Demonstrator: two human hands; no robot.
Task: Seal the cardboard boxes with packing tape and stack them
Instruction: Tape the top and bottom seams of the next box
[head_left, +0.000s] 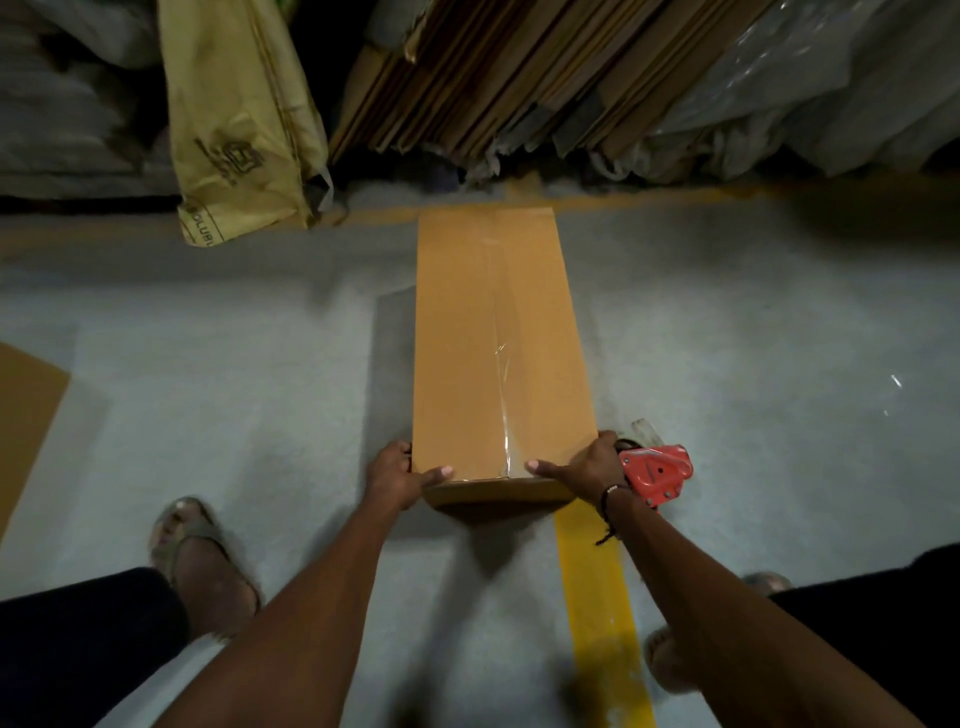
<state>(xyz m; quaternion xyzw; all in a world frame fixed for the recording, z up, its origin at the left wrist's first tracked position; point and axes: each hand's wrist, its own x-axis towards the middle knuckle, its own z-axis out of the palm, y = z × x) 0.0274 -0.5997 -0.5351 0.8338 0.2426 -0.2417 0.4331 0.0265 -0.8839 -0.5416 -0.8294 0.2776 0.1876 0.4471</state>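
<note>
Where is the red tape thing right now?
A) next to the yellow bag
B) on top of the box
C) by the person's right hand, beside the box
C: the red tape dispenser sits at the right hand, just off the cardboard box near corner.

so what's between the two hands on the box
In the head view, the near end of the cardboard box lies between the left hand and right hand, with its clear tape strip running down the middle.
</note>
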